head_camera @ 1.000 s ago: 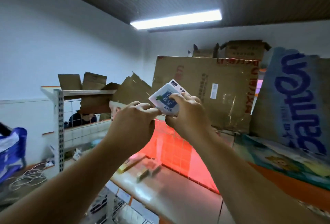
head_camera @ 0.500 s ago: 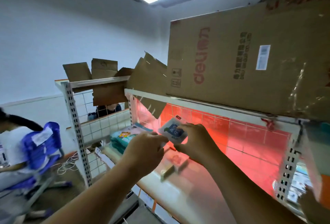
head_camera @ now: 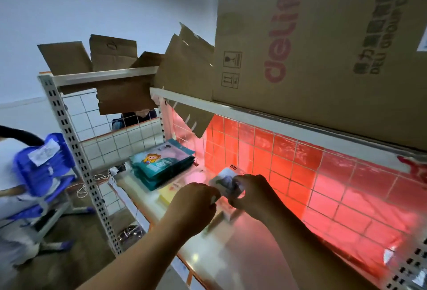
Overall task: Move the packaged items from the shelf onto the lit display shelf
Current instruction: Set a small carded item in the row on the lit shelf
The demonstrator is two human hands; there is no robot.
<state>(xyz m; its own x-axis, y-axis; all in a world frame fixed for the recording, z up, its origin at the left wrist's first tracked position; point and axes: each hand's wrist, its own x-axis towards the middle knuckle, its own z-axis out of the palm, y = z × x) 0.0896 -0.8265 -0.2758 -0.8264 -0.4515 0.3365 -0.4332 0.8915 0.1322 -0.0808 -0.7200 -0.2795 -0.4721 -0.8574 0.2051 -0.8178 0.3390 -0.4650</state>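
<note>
Left hand point(head_camera: 196, 199) and right hand point(head_camera: 251, 195) both pinch a small packet point(head_camera: 225, 177) above the lit shelf point(head_camera: 242, 255); released tilted, it could slide against the yellow box point(head_camera: 169, 193).

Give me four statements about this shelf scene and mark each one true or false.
1. The left hand and the right hand both hold the small packet over the lit shelf. True.
2. The stack of teal packets lies to the right of the hands. False: it lies to their left, near the shelf's end.
3. A deli cardboard box sits on the level above the lit shelf. True.
4. The back panel behind the lit shelf glows blue. False: it glows red.
</note>
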